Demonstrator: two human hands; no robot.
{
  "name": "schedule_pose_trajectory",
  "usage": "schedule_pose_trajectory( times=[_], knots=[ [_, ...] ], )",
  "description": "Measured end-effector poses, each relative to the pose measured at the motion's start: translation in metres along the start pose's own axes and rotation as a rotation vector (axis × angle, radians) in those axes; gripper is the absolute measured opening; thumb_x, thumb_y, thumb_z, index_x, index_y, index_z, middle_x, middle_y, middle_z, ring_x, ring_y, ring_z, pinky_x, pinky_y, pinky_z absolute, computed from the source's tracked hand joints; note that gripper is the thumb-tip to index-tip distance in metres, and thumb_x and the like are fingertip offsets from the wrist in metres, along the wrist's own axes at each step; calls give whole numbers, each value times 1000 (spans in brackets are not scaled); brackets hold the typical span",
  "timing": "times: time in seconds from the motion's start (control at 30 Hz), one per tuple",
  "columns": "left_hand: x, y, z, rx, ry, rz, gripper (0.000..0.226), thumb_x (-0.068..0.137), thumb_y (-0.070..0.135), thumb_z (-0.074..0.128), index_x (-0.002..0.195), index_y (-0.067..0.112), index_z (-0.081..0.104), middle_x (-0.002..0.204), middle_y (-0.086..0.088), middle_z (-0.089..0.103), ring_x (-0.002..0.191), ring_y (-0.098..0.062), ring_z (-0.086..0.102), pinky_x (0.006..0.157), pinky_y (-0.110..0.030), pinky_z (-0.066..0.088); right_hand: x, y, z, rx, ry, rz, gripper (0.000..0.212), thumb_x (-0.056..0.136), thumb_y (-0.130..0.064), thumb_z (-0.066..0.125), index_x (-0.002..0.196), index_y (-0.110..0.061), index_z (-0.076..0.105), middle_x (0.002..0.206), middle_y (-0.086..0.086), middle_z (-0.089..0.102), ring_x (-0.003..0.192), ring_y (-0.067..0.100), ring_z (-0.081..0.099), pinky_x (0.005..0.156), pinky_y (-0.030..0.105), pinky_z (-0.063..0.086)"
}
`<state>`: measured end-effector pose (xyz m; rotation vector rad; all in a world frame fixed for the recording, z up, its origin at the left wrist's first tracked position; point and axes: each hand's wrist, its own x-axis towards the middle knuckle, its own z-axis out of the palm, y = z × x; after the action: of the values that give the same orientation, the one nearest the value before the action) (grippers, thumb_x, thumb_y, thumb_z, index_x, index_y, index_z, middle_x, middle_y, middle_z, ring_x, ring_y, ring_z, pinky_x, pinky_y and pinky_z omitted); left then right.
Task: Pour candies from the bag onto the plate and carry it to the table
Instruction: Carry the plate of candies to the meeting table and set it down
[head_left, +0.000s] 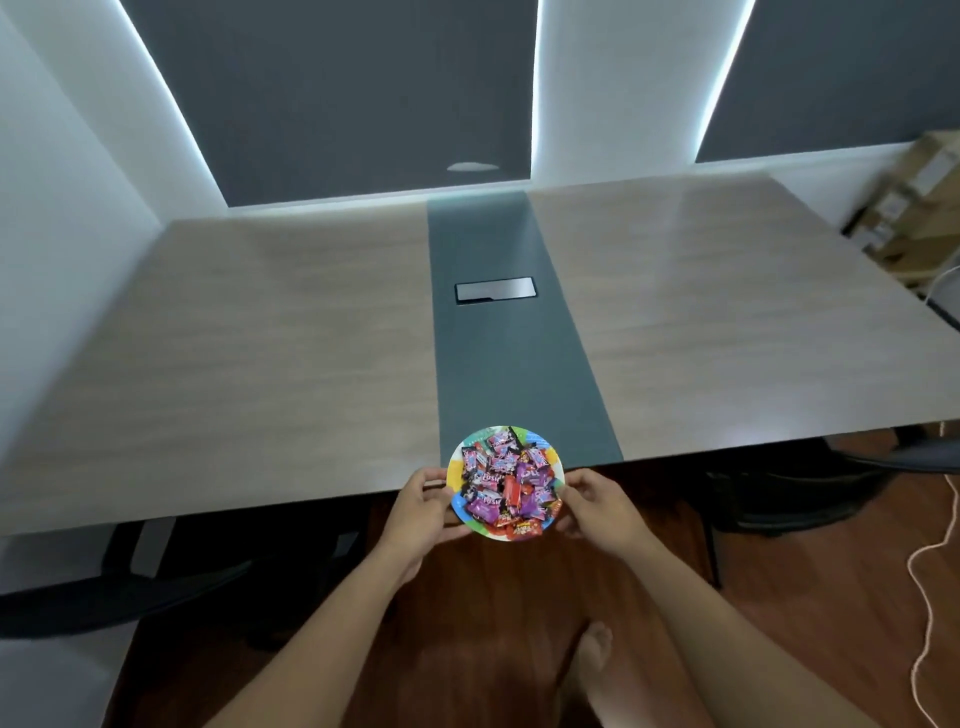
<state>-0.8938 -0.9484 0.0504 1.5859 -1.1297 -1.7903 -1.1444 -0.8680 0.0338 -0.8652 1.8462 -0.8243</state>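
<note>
A small round plate with a multicoloured rim is heaped with wrapped candies, mostly purple, pink and red. I hold it in the air with both hands: my left hand grips its left rim and my right hand grips its right rim. The plate hovers over the near edge of a long wooden table, half above the tabletop and half above the floor. No candy bag is in view.
A dark green strip with a black cable hatch runs down the table's middle. Dark chairs are tucked under the near edge. Cardboard boxes stand at the far right; a white cord lies on the wooden floor.
</note>
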Motion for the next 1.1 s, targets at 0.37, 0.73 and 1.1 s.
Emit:
schedule_pose_trajectory(
  times=[0.37, 0.73, 1.1],
  knots=[
    [99, 72, 69, -39, 148, 6, 17, 110, 11, 55, 126, 15, 60, 125, -14, 72, 98, -27, 81, 65, -33, 68, 147, -51, -74, -17, -125, -22, 20, 108, -26, 62, 115, -8, 67, 96, 17, 81, 64, 17, 75, 56, 23, 61],
    [175, 126, 117, -35, 238, -13, 15, 110, 11, 55, 122, 15, 61, 126, -14, 71, 105, -30, 80, 80, -45, 71, 255, -86, -124, -55, -208, -51, 18, 107, -28, 63, 114, -13, 69, 97, 12, 83, 69, 19, 76, 70, 32, 66],
    [267, 175, 115, -17, 245, -9, 11, 110, 12, 55, 118, 16, 62, 122, -14, 72, 105, -30, 79, 76, -42, 70, 340, -131, -124, -74, -188, -22, 16, 109, -26, 60, 115, -15, 68, 95, 6, 82, 86, 32, 82, 74, 35, 66]
  ],
)
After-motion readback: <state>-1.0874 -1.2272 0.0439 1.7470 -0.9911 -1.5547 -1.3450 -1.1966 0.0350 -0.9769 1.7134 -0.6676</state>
